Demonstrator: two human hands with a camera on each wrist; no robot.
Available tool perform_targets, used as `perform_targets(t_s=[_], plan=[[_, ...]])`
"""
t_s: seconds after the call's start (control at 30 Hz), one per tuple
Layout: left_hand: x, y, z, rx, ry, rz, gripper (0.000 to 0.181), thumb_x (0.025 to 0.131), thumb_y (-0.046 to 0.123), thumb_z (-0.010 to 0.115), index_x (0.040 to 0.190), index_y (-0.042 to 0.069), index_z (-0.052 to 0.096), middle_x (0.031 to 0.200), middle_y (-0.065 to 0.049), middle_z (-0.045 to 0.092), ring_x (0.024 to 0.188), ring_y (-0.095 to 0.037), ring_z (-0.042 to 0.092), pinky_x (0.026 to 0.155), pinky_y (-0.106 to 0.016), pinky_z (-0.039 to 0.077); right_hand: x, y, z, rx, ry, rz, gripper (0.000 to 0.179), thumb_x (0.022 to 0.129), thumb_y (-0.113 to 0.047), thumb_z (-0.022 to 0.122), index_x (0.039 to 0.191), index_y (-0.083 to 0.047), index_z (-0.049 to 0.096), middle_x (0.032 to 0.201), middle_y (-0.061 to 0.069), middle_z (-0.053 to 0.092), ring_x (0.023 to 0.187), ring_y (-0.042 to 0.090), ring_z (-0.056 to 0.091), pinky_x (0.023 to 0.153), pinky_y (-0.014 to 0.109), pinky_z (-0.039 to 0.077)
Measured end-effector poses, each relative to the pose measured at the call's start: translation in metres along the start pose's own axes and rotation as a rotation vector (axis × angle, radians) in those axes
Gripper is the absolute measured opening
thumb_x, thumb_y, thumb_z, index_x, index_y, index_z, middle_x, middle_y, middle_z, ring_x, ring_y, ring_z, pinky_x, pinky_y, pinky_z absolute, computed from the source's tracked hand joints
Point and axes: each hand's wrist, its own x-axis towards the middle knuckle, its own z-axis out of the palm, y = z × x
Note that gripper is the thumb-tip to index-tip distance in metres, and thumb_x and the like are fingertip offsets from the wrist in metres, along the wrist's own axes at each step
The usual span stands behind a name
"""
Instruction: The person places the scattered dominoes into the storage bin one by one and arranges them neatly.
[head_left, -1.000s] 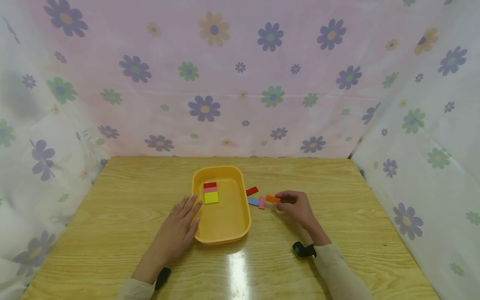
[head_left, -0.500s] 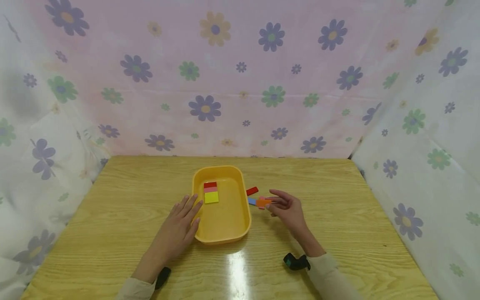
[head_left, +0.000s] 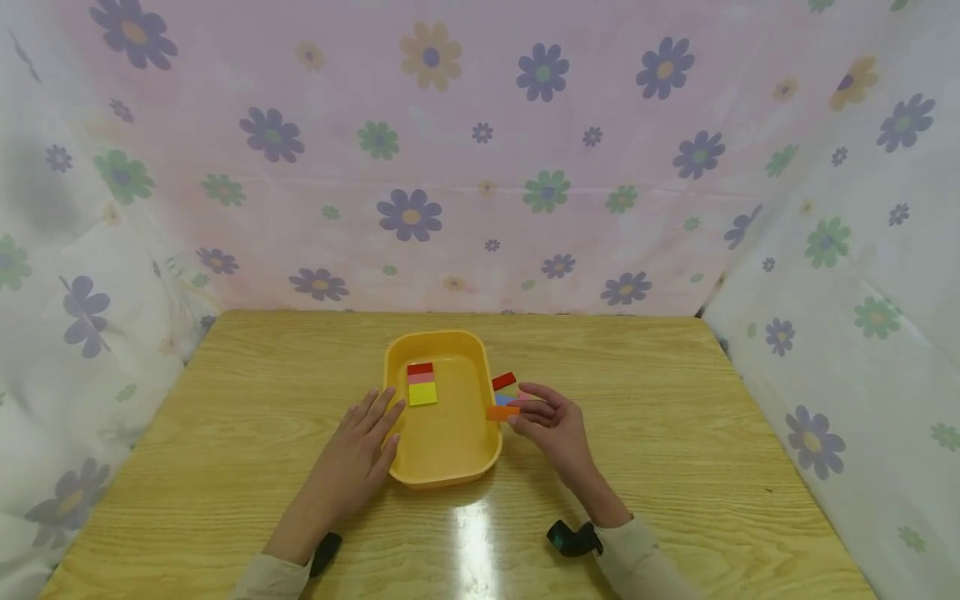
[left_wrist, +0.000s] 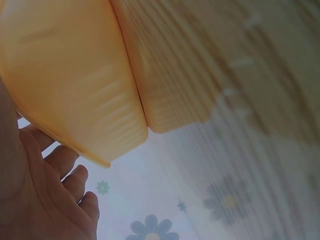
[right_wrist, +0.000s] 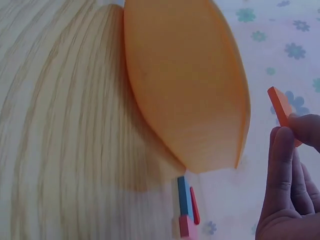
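Note:
My right hand [head_left: 557,433] pinches an orange block [head_left: 502,412] between thumb and fingertips, over the right rim of a yellow tray [head_left: 450,450]. In the right wrist view the orange block [right_wrist: 281,106] is raised above the height of the rim. My left hand [head_left: 356,458] rests with straight fingers on the tray's left rim; the left wrist view has those fingers [left_wrist: 75,182] along the rim. Inside the tray, a red block [head_left: 420,368], a pink block [head_left: 421,378] and a yellow block [head_left: 422,393] lie in a column.
Just right of the tray on the wooden table [head_left: 675,417] lie a red block [head_left: 504,381], a blue block [right_wrist: 184,196] and a pink block [right_wrist: 187,227], the last two partly behind my right fingers in the head view. A flowered cloth [head_left: 480,167] hangs behind.
My right hand has carried the orange block leftward, from beside the pink block on the table to the tray's right rim. The left hand and the tray have stayed put.

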Motion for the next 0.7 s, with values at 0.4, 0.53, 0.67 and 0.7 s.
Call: perform_targets(t_s=[0.4,0.53,0.67,0.7], plan=[[0.001,0.001,-0.002,0.007,-0.013,-0.008,0.051,0.105,0.023,0.053,0.153,0.005,0.046,0.165,-0.016,0.032,0.152,-0.040,0.028,0.120,-0.062,0.025,0.003,-0.007,0.040,0.031,-0.063,-0.009,0.047,0.089,0.002,0.074,0.133,0.005,0.059,0.103,0.010,0.076,0.084,0.014,0.075,0.071,0.030,0.063],[0.001,0.000,-0.001,0.006,-0.013,-0.007,0.051,0.106,0.024,0.052,0.153,0.005,0.046,0.165,-0.015,0.032,0.152,-0.039,0.028,0.121,-0.062,0.026,0.005,-0.005,0.052,0.039,-0.070,-0.018,0.044,0.089,0.002,0.074,0.131,0.002,0.062,0.104,0.012,0.076,0.084,0.014,0.075,0.073,0.031,0.063],[0.000,-0.001,0.000,0.005,-0.015,-0.007,0.051,0.107,0.025,0.050,0.153,0.006,0.045,0.165,-0.014,0.031,0.153,-0.038,0.027,0.121,-0.062,0.025,0.008,-0.006,0.061,0.033,-0.067,-0.025,0.042,0.090,0.002,0.074,0.130,0.001,0.063,0.106,0.016,0.076,0.086,0.016,0.076,0.074,0.032,0.063],[0.000,-0.001,0.000,0.007,-0.016,-0.006,0.051,0.107,0.024,0.050,0.154,0.006,0.045,0.165,-0.014,0.032,0.153,-0.038,0.027,0.120,-0.062,0.026,0.009,-0.007,0.063,0.028,-0.066,-0.026,0.042,0.090,0.001,0.074,0.130,0.001,0.063,0.107,0.017,0.075,0.087,0.017,0.076,0.074,0.032,0.063]])
